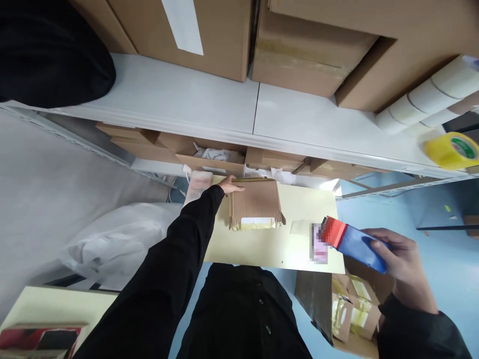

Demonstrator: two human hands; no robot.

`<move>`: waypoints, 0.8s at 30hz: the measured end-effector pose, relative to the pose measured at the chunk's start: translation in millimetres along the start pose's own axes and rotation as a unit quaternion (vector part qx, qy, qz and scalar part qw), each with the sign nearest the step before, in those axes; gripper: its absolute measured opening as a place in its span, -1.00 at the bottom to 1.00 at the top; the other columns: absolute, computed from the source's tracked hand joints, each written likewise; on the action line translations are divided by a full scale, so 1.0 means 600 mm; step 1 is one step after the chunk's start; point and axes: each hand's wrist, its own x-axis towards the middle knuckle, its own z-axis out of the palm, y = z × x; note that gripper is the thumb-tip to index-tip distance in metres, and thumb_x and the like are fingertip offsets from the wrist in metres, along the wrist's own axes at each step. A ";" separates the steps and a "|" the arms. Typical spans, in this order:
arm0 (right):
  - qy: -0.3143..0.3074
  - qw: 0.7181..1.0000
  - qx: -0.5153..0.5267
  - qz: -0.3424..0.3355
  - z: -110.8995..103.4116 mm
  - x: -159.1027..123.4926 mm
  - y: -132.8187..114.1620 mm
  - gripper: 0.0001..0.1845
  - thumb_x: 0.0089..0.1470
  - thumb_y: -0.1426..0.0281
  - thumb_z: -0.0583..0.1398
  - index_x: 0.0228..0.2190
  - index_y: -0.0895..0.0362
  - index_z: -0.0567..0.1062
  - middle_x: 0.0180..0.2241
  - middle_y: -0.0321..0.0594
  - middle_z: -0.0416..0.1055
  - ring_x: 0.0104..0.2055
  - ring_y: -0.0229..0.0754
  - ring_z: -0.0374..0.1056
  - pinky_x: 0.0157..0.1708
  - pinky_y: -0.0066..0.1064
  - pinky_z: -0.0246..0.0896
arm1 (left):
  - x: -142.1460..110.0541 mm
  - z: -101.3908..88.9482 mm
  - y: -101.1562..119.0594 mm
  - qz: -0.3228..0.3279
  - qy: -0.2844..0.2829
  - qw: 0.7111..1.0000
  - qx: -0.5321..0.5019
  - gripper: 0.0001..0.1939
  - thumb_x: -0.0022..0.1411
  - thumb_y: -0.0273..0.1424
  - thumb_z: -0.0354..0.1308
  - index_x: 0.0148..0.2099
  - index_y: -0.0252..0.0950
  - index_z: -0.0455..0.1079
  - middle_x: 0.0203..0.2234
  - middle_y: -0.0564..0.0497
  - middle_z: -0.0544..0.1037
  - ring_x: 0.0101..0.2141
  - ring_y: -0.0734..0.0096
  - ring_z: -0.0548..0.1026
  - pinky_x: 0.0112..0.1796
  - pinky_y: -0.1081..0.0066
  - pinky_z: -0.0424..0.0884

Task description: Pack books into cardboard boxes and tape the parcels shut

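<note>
A small brown cardboard box (258,199) lies on the pale yellow tabletop (247,249), with shiny tape along its near edge and a white strip there. My left hand (230,185) grips its far left corner, the thumb side over the top. Out to the right, my right hand (398,254) is closed around a blue and red tape dispenser (355,242), raised above the table's right end. The dispenser's dark toothed edge points left, over a blurred pink paper (319,244). A pale slip (301,227) lies near that paper.
A grey shelf (209,102) with large cartons (194,30), white rolls (430,94) and yellow tape (452,149) runs across in front. An open carton (314,294) of taped boxes stands below right. A white plastic bag (119,239) is at left.
</note>
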 end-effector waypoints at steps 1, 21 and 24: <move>0.001 1.000 0.000 0.003 0.002 -0.001 0.003 -0.78 -0.06 0.14 0.29 -0.39 -0.02 0.61 -0.39 -0.18 0.58 -0.40 -0.03 0.48 -0.42 -0.31 0.41 | 0.000 0.001 -0.004 0.010 0.006 1.000 0.000 -0.33 -0.35 -0.29 0.47 -0.12 -0.37 0.37 -0.21 -0.18 0.53 -0.21 0.17 0.51 -0.32 0.42 0.39; 0.099 0.986 0.124 -0.051 0.005 -0.041 -0.027 -0.83 -0.04 0.21 0.31 -0.36 -0.01 0.59 -0.40 -0.18 0.55 -0.40 -0.05 0.40 -0.44 -0.28 0.25 | -0.282 -0.009 -0.039 0.416 0.108 0.902 0.041 -0.90 0.09 -0.54 0.12 -0.33 -0.28 0.41 -0.38 -0.02 0.49 -0.31 0.37 0.48 -0.22 0.35 0.43; 0.102 0.982 0.146 -0.058 0.019 -0.057 -0.032 -0.80 -0.06 0.20 0.31 -0.36 0.00 0.59 -0.42 -0.19 0.55 -0.44 -0.09 0.40 -0.48 -0.31 0.24 | -0.342 0.011 -0.088 0.395 0.151 0.904 0.063 -0.96 0.09 -0.50 0.16 -0.37 -0.27 0.36 -0.39 -0.01 0.43 -0.32 0.36 0.46 -0.28 0.36 0.43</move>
